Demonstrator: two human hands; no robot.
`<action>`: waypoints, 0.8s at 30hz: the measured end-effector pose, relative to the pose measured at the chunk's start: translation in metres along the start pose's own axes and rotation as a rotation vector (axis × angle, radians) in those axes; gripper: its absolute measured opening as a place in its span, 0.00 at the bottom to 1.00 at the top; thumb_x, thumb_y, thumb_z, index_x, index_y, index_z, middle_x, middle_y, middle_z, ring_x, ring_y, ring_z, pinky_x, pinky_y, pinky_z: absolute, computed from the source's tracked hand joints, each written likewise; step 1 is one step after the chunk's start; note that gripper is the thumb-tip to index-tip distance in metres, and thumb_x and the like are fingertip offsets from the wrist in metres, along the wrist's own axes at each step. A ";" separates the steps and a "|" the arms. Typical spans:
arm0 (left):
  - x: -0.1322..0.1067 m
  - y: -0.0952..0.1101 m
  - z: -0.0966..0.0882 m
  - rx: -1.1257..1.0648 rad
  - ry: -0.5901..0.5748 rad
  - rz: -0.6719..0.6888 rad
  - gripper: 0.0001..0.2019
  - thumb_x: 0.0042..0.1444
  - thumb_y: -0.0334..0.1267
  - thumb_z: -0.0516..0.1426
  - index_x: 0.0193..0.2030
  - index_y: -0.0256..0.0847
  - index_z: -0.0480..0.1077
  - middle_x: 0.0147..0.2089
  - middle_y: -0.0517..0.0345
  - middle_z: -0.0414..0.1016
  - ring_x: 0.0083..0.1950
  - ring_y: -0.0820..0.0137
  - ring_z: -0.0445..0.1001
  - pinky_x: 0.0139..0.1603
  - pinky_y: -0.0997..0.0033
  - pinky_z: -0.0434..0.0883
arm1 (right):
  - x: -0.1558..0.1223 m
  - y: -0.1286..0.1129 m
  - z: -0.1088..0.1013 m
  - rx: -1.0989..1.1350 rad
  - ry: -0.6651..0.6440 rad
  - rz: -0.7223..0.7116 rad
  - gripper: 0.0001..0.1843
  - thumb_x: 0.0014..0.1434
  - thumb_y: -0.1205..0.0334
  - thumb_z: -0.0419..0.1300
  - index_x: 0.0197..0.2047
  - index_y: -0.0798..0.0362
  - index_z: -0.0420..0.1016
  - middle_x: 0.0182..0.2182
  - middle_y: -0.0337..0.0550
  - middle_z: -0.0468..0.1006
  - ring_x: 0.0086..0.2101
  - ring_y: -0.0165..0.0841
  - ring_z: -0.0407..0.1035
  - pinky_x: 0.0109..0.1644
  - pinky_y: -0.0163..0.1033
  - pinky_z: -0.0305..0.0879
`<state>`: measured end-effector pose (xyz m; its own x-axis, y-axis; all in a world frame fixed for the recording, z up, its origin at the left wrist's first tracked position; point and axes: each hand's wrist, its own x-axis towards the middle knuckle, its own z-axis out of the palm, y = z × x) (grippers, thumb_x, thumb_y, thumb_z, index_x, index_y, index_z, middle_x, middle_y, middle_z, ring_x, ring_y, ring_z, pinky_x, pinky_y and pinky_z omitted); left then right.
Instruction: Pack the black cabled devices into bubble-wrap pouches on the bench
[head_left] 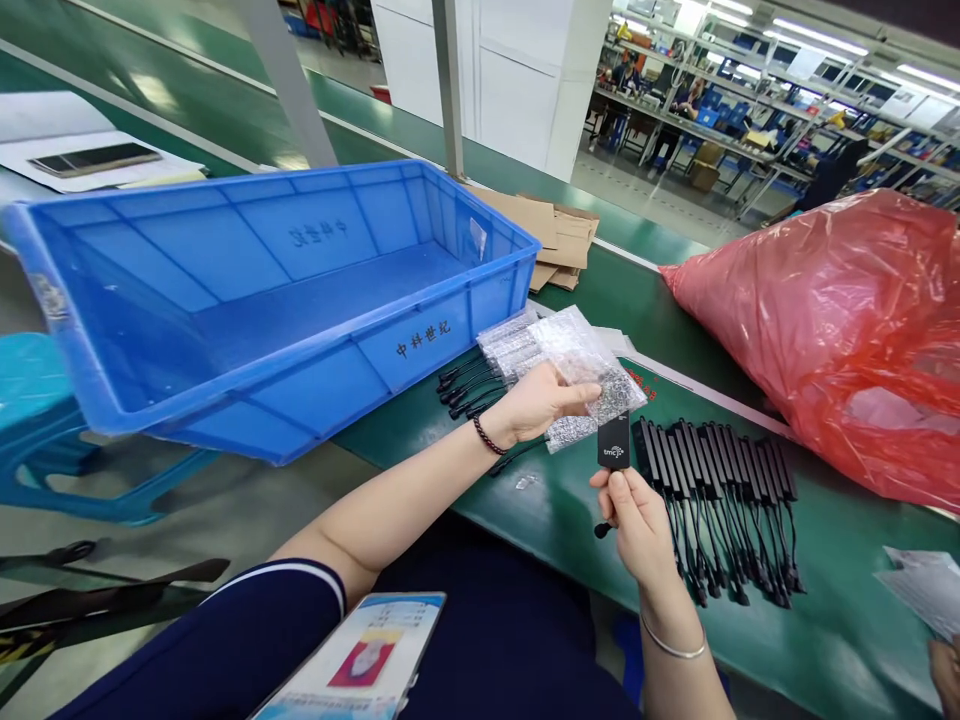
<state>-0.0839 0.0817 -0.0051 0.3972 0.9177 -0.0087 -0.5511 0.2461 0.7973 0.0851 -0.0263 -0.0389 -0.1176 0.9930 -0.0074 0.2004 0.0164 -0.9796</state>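
Note:
My left hand (541,402) pinches the top clear bubble bag (600,385) of a pile of such bags (517,345) on the green table. My right hand (636,515) holds up a small black device (613,444) with white "tmic" lettering, its cord hanging below my fingers. The device's top edge sits just under the bag's lower corner. To the right lies a row of several identical black devices with cords (716,475). More black cords (469,385) stick out from under the bag pile.
A large blue plastic crate (277,290) stands tilted at the table's left end. A red plastic sack (832,320) fills the right side. Flattened cardboard (551,235) lies behind the crate. A badge (360,655) hangs at my chest. Paper (922,585) lies far right.

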 end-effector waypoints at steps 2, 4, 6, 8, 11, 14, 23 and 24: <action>-0.006 0.000 -0.003 0.116 -0.079 -0.065 0.15 0.45 0.37 0.68 0.38 0.31 0.74 0.37 0.48 0.77 0.38 0.68 0.75 0.41 0.67 0.73 | 0.000 -0.003 -0.003 0.021 0.008 0.025 0.18 0.66 0.50 0.48 0.36 0.54 0.71 0.19 0.33 0.60 0.21 0.24 0.52 0.25 0.33 0.47; -0.009 0.001 -0.007 0.184 -0.136 -0.097 0.16 0.46 0.38 0.67 0.38 0.30 0.75 0.38 0.46 0.77 0.39 0.66 0.76 0.43 0.64 0.73 | -0.002 -0.004 -0.006 0.032 -0.010 0.044 0.18 0.66 0.50 0.49 0.35 0.54 0.70 0.18 0.32 0.58 0.20 0.24 0.51 0.24 0.33 0.46; -0.010 0.001 -0.012 0.189 -0.157 -0.109 0.15 0.47 0.40 0.67 0.39 0.31 0.75 0.39 0.48 0.77 0.39 0.67 0.75 0.43 0.66 0.72 | -0.005 -0.005 -0.007 0.042 -0.058 0.058 0.19 0.66 0.49 0.49 0.33 0.54 0.69 0.17 0.32 0.57 0.20 0.23 0.50 0.23 0.33 0.45; -0.009 0.002 -0.016 0.178 -0.153 -0.100 0.15 0.47 0.40 0.67 0.39 0.33 0.74 0.39 0.50 0.76 0.39 0.69 0.74 0.41 0.69 0.72 | -0.008 -0.005 -0.006 0.049 -0.082 0.067 0.19 0.66 0.49 0.49 0.31 0.55 0.68 0.17 0.31 0.56 0.19 0.23 0.50 0.23 0.32 0.45; -0.012 -0.001 -0.014 0.242 -0.234 -0.135 0.18 0.44 0.38 0.68 0.41 0.33 0.74 0.39 0.50 0.76 0.39 0.69 0.74 0.40 0.71 0.71 | -0.012 -0.003 0.001 0.032 -0.014 0.071 0.19 0.66 0.49 0.49 0.31 0.54 0.68 0.16 0.31 0.57 0.19 0.23 0.50 0.22 0.31 0.46; -0.019 -0.008 -0.006 0.307 -0.342 -0.194 0.16 0.43 0.37 0.68 0.40 0.34 0.75 0.38 0.49 0.77 0.38 0.67 0.74 0.40 0.68 0.72 | -0.014 -0.002 0.007 0.007 0.090 0.069 0.20 0.65 0.48 0.48 0.33 0.54 0.68 0.17 0.32 0.61 0.18 0.23 0.53 0.21 0.30 0.50; -0.028 -0.027 -0.003 0.485 -0.346 -0.260 0.11 0.47 0.41 0.64 0.28 0.33 0.75 0.27 0.51 0.74 0.28 0.69 0.71 0.29 0.72 0.68 | -0.029 0.004 0.002 -0.306 0.075 0.087 0.19 0.67 0.50 0.45 0.33 0.52 0.68 0.20 0.36 0.69 0.21 0.26 0.65 0.28 0.32 0.62; -0.028 -0.027 -0.003 0.527 -0.393 -0.309 0.12 0.49 0.42 0.63 0.25 0.33 0.74 0.24 0.50 0.73 0.26 0.69 0.70 0.27 0.73 0.66 | -0.031 0.005 0.002 -0.311 0.050 0.085 0.19 0.67 0.51 0.45 0.33 0.51 0.68 0.20 0.36 0.70 0.21 0.27 0.65 0.28 0.32 0.62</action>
<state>-0.0822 0.0507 -0.0278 0.7665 0.6262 -0.1424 0.0166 0.2024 0.9792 0.0875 -0.0573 -0.0440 -0.0413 0.9968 -0.0688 0.4962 -0.0393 -0.8673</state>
